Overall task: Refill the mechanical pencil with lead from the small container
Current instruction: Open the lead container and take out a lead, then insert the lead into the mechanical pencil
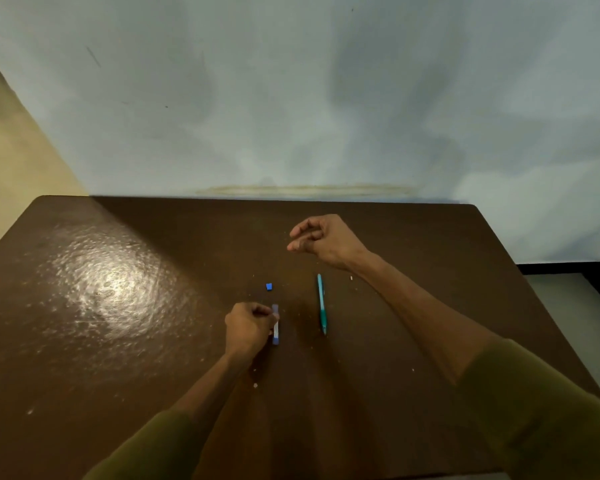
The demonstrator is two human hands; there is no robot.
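- A person in olive-green sleeves [534, 403] worked at a dark brown table [118, 341] set against a pale, stained wall [291, 98].
- The left hand [248, 329] rested low on the tabletop, its fingers curled around a small lead container [275, 327], a slim clear case with blue ends that lay lengthwise along the hand's right side.
- The right hand [323, 240] hovered farther back over the table, fingers loosely curled with thumb and fingertips drawn close together; whether they pinched a lead could not be told.
- The teal mechanical pencil [321, 304] lay flat on the table, untouched, just right of the container and below the right wrist, its length running toward and away from the person.
- A small blue cap [269, 286] sat on the surface apart from the container, just beyond the left hand.
- Pale specks [255, 385] dotted the wood, and a glare patch [111, 285] shone at left.
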